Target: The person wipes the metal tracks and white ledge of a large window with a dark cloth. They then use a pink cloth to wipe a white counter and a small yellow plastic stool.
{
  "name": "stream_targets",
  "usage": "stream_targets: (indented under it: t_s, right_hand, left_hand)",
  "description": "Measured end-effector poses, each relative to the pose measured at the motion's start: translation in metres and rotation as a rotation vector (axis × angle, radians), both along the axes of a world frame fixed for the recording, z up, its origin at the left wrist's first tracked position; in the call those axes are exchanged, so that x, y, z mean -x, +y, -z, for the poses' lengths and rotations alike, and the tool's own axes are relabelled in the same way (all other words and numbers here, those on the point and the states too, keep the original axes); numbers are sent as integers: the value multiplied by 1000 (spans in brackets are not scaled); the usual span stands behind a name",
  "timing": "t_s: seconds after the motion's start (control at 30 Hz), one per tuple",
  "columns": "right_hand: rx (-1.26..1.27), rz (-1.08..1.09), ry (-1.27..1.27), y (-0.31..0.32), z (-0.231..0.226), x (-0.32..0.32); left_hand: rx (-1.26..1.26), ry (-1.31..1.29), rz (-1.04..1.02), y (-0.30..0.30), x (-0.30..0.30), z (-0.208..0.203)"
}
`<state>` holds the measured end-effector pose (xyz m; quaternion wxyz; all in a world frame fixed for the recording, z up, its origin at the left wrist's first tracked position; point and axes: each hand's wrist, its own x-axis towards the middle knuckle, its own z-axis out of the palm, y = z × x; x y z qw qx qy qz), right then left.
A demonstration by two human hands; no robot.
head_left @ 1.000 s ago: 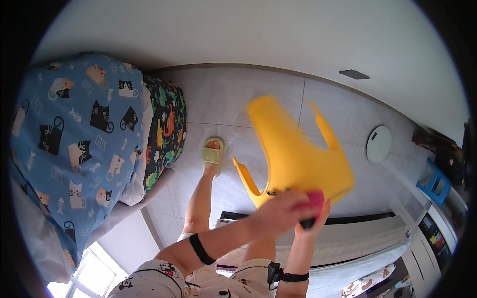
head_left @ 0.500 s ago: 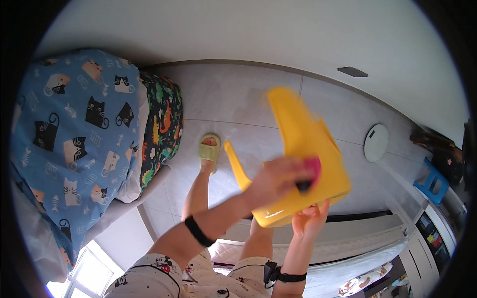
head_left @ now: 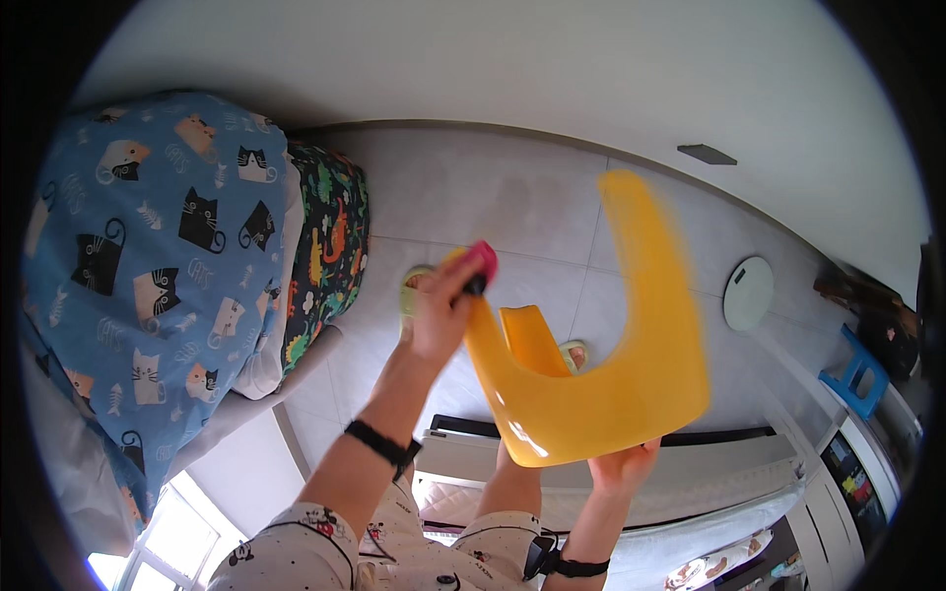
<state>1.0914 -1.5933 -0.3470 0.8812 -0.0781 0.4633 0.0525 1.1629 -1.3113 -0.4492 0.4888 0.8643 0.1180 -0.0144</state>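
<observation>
A yellow plastic stool (head_left: 601,404), apparently upturned with its curved legs pointing away, is held above the floor in front of me. My right hand (head_left: 626,467) grips its near lower edge, with some fingers hidden behind the plastic. My left hand (head_left: 436,313) is closed around a small pink-and-black wiping pad (head_left: 481,262), whose exact kind is unclear. That hand is at the stool's left leg, with the pad against or very near the leg's tip. The right-hand leg is smeared by motion.
A blue cat-print cover (head_left: 168,246) drapes over something bulky at the left. A round white scale (head_left: 749,294) lies on the grey tiled floor (head_left: 473,192) at the right, near a blue plastic stool (head_left: 855,374). Behind my legs runs a bed edge (head_left: 709,468). I wear green slippers (head_left: 415,286).
My left hand has moved left with the pad, from the middle of the yellow stool to its left leg. The stool has turned, so its U-shaped side now faces me.
</observation>
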Motion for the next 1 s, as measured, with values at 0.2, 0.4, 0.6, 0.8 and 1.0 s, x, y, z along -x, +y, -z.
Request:
stream_targets:
  t_s: [0.2, 0.4, 0.6, 0.8, 1.0]
  right_hand:
    - [-12, 65, 130, 12, 11, -17]
    - [236, 160, 89, 11, 64, -31]
    - [429, -141, 161, 43, 109, -46]
    - [421, -205, 79, 90, 148, -79]
    - [436, -297, 127, 132, 163, -102]
  left_hand:
    - [96, 161, -276, -13, 41, 20]
    - [372, 341, 3, -79, 80, -72]
    - [263, 627, -158, -32, 48, -43]
    - [420, 454, -286, 4, 35, -16]
    - [459, 407, -230, -5, -22, -48]
